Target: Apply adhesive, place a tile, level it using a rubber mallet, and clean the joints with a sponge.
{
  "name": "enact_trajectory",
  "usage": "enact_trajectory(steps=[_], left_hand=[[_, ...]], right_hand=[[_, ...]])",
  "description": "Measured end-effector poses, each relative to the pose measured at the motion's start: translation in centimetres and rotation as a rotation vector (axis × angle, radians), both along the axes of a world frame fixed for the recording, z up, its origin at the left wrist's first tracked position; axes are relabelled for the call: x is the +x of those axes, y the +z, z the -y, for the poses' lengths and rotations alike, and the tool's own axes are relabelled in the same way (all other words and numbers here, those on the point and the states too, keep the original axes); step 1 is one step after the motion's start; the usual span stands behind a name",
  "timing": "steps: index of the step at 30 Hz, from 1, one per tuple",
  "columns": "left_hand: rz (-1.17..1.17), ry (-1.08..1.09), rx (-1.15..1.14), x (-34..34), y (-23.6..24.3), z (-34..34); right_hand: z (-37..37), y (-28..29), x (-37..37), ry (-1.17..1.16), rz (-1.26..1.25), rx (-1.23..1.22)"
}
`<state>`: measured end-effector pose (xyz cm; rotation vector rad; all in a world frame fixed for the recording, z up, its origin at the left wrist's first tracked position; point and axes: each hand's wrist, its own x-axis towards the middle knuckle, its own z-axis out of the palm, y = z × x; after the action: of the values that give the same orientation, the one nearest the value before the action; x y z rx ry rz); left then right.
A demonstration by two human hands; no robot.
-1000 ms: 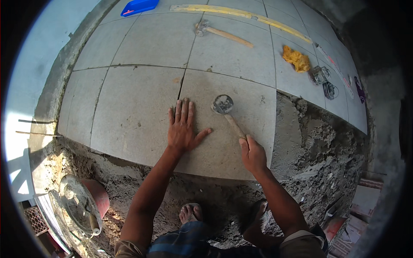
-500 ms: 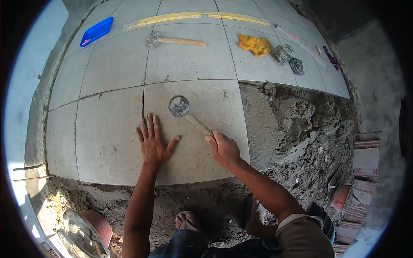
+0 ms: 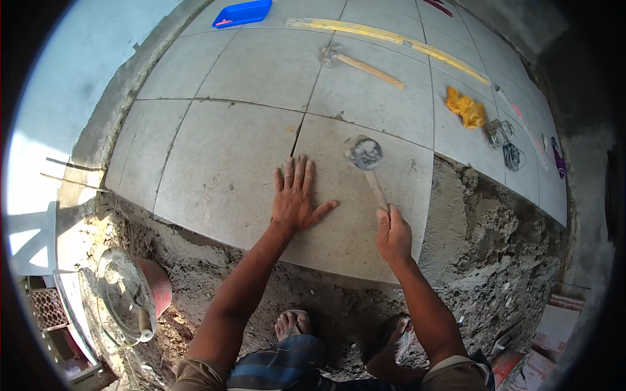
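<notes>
My left hand (image 3: 298, 199) lies flat and open, fingers spread, on a large pale floor tile (image 3: 345, 241), beside the joint with the tile to its left. My right hand (image 3: 392, 238) grips the handle of a mallet (image 3: 373, 182), whose round grey head is over the same tile, ahead and right of my left hand; whether it touches is unclear. Right of this tile is an untiled stretch of grey, lumpy mortar (image 3: 489, 231), which continues around my feet. A second hammer (image 3: 370, 70) with a wooden handle lies farther forward on the laid tiles.
On the tiles lie a blue tray (image 3: 242, 12), yellow straightedge (image 3: 450, 58), orange cloth (image 3: 464, 107), and tangled grey objects (image 3: 501, 135). A red bucket (image 3: 156, 290) with a trowel stands lower left, stacked tiles (image 3: 548, 326) lower right. Walls (image 3: 91, 78) border both sides; rods (image 3: 72, 182) protrude left.
The view swung one way, then back. The mallet in my right hand has moved over the tile, its head now slightly blurred. My left hand still lies flat on it.
</notes>
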<state>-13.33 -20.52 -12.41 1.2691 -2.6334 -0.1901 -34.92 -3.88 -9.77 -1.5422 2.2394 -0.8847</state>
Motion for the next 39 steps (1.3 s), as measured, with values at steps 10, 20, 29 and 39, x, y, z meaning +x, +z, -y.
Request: enact_trajectory(steps=[10, 20, 29, 39], left_hand=[[-0.104, 0.001, 0.108, 3.6, -0.2, 1.8], [0.059, 0.735, -0.054, 24.2, -2.1, 6.7], [0.025, 0.74, -0.035, 23.0, -2.3, 5.9], [-0.005, 0.734, -0.075, 22.8, -2.3, 5.9]], right_hand=[[3.6, 6.2, 2.9, 0.085, 0.104, 0.08], [14.9, 14.9, 14.9, 0.61, -0.281, 0.29], [17.8, 18.6, 18.3, 0.687, -0.509, 0.566], [18.8, 17.5, 16.3, 0.653, -0.543, 0.515]])
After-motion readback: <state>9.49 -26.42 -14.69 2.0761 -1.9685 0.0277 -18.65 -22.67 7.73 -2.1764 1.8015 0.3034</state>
